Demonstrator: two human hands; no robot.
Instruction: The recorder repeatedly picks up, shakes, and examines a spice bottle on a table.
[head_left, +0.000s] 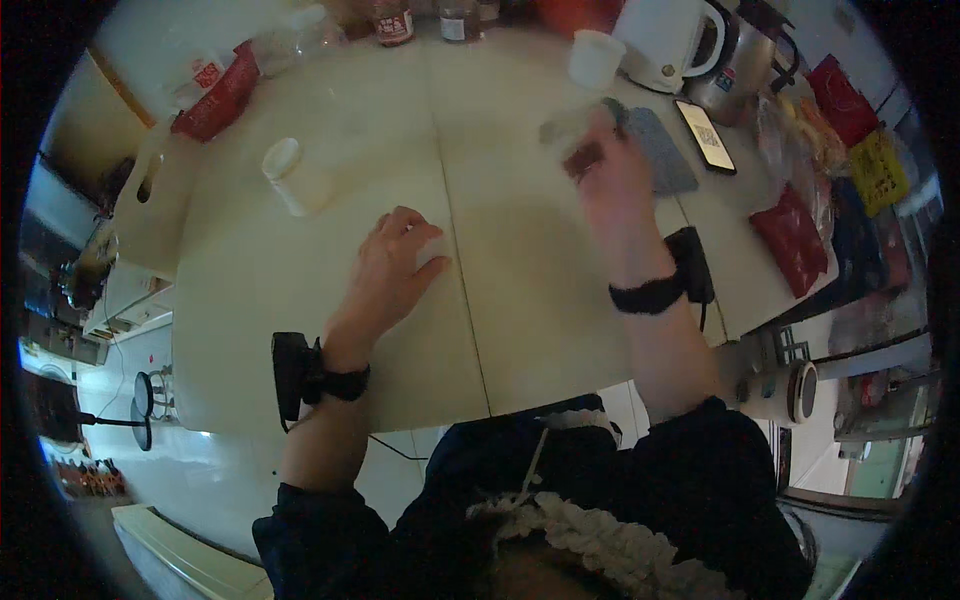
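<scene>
My left hand (392, 262) is over the middle-left of the pale table (352, 112), its fingers apart and curved, with nothing between them. My right hand (616, 169) is blurred at the right, by the near-left side of a grey-blue mat (661, 154). A small dark red-brown item (583, 160) shows at its fingers, and a dark, partly see-through thing lies just beyond them; what these are cannot be told. A white plastic cup or tub (289, 176) lies or leans left of my left hand. A second white cup (596, 60) stands beyond my right hand.
At the back right are a white electric kettle (660, 45) and a steel jug (739, 75). A phone (705, 137) with a lit screen lies beside the mat. Red packets (791, 244) and plastic bags line the right edge. Glass jars (393, 22) and a red packet (220, 97) are at the back and left.
</scene>
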